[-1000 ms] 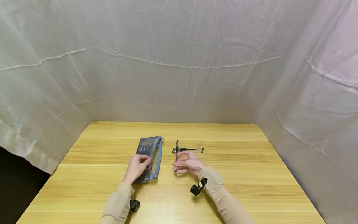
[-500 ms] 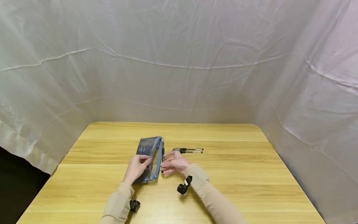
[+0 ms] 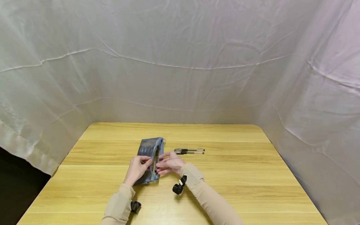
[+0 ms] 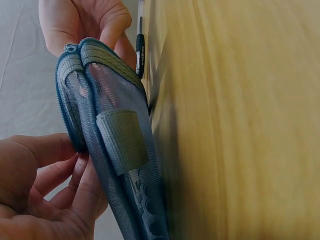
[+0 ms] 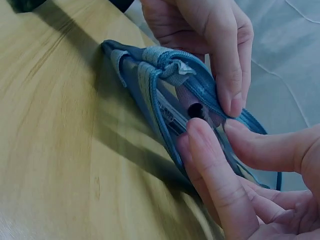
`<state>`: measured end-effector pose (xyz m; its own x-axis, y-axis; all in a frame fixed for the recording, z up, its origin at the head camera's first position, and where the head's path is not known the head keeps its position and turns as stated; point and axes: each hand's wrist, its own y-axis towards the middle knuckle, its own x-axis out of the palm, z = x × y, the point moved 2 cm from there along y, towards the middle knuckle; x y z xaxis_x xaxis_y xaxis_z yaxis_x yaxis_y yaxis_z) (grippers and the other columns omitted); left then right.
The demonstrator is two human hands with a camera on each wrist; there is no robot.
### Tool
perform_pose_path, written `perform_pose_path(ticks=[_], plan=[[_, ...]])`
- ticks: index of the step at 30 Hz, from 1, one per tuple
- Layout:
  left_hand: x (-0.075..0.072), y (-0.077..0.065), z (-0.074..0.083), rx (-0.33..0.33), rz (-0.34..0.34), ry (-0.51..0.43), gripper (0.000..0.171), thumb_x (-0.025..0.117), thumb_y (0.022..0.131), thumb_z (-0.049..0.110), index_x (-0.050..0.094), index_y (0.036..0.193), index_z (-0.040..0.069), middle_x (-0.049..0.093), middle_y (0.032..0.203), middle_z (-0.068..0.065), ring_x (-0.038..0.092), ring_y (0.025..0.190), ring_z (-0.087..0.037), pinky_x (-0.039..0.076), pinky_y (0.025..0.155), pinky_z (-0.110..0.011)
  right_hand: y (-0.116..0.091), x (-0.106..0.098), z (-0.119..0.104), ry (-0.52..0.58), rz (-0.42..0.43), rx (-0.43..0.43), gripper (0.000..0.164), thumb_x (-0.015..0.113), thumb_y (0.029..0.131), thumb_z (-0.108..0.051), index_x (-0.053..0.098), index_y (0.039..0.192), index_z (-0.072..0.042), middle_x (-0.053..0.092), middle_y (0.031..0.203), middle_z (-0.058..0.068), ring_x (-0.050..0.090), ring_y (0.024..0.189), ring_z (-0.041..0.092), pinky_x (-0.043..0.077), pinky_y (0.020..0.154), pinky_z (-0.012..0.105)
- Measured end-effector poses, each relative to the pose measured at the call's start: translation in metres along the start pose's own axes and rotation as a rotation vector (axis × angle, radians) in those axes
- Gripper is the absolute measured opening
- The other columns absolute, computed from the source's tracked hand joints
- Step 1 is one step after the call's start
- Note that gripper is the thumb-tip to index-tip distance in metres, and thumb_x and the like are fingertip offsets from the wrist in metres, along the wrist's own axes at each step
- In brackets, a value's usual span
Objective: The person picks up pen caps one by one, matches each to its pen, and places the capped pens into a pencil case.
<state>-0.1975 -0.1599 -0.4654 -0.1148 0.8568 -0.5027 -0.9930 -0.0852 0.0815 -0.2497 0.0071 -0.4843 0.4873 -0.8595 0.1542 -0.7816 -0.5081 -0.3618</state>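
Observation:
A blue mesh zip pouch (image 3: 147, 144) lies on the table with its zipped mouth spread apart. My left hand (image 3: 137, 169) pinches one zippered edge of that mouth between thumb and fingers. On the other side, my right hand (image 3: 170, 164) holds a black gel pen (image 5: 195, 110) within the opening, lined up along the pouch's length. Only the dark end of this pen shows clearly in the right wrist view; fingers and mesh hide much of it. Other pens (image 5: 170, 114) show inside the pouch, beside the held one.
Two black-gripped clear pens (image 3: 191, 151) lie side by side on the wooden table (image 3: 239, 175), right of the pouch. A small ring hangs at the pouch's far corner. A pale grey curtain (image 3: 180, 78) encloses the table's back and sides.
My right hand has carried the pen leftward from above the two pens into the pouch's mouth. The opening looks narrower now. My left hand has kept its grip in place.

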Motion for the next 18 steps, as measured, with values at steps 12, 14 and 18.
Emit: perform_pose_path(ticks=[12,14,18], plan=[[0.001,0.000,0.000,0.006,-0.004,0.004,0.020,0.067,0.093,0.003,0.074,0.107,-0.008,0.075,0.088,-0.017,0.069,0.066,-0.017,0.061,0.061,-0.026,-0.006,-0.020,0.004,-0.006,-0.001,-0.113,0.041,0.061,0.093,0.010,0.050,0.132,0.013,0.072,0.105,0.029,0.071,0.072,0.017,0.064,0.071,0.030],[0.001,-0.001,0.000,0.009,-0.005,0.006,0.020,0.067,0.093,0.003,0.074,0.107,-0.008,0.075,0.088,-0.017,0.069,0.066,-0.017,0.061,0.061,-0.026,-0.007,-0.028,0.005,-0.005,0.034,-0.156,0.041,0.062,0.092,0.010,0.052,0.131,0.015,0.072,0.105,0.029,0.071,0.074,0.016,0.064,0.073,0.030],[0.001,-0.001,0.000,0.008,-0.008,0.006,0.020,0.067,0.093,0.003,0.074,0.107,-0.008,0.075,0.088,-0.018,0.070,0.066,-0.017,0.061,0.061,-0.026,-0.010,-0.048,0.007,0.003,0.140,-0.235,0.040,0.066,0.090,0.007,0.055,0.128,0.015,0.073,0.105,0.026,0.072,0.079,0.016,0.064,0.081,0.033]])
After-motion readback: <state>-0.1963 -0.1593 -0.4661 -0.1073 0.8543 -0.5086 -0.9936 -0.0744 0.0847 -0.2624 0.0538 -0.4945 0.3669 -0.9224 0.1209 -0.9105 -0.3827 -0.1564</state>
